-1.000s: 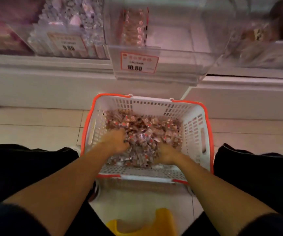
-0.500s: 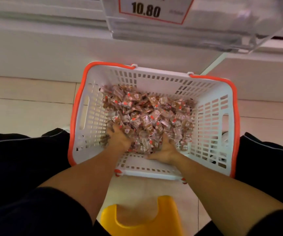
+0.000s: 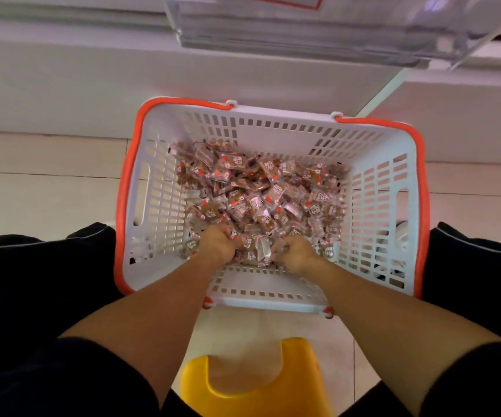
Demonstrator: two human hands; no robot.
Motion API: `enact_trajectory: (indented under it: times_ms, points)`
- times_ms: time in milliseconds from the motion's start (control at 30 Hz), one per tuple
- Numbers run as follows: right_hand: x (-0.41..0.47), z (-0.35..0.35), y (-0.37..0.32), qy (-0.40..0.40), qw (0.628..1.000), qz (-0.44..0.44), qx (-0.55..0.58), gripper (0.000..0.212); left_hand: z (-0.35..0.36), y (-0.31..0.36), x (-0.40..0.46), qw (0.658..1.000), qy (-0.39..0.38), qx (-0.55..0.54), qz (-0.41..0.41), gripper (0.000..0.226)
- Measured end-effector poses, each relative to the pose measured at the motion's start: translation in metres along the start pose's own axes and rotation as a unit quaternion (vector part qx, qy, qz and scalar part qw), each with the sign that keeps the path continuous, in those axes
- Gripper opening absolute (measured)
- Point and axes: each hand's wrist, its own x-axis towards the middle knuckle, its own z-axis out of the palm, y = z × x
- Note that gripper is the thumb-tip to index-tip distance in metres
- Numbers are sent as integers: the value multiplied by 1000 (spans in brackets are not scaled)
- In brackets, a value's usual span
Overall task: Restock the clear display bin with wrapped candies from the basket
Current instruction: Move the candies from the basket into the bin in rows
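A white slotted basket with an orange rim stands on the floor between my knees. It holds a heap of wrapped candies in clear and red wrappers with brown sweets inside. My left hand and my right hand are both down in the near side of the heap, fingers curled round a bunch of candies gathered between them. The clear display bin juts out from the shelf above the basket; only its underside and front lip show.
A white shelf base runs behind the basket. Pale floor tiles lie left and right. A yellow stool sits under me at the bottom. My dark trouser legs flank the basket.
My view has tilted down and closer to the basket. Both hands have drawn toward the near wall and closed together around a bunch of candies.
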Motion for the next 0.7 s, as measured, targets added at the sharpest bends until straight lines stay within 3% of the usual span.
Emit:
enact_trajectory:
  times_ms: [67, 200, 267, 367, 467, 600, 700]
  points:
    - [2, -4, 7, -5, 995, 42, 93, 20, 5, 4, -3, 998, -55, -18, -1, 35]
    - [6, -5, 17, -24, 954, 121, 272, 44, 15, 11, -8, 994, -110, 0, -3, 33]
    - [8, -4, 15, -41, 937, 142, 317, 45, 17, 11, -8, 991, -132, -5, -12, 31]
    - [10, -1, 11, -54, 943, 147, 295, 39, 15, 11, -7, 990, -138, 23, -21, 24]
    - [10, 2, 3, -48, 952, 148, 263, 33, 12, 12, -7, 986, -151, 62, -33, 51]
    - [7, -1, -5, -19, 957, 138, 255, 28, 7, 13, -10, 985, -168, 6, -51, 39]
    - [-2, -12, -9, 22, 976, 120, 180, 73, -7, 17, -19, 977, -189, -41, -86, 21]
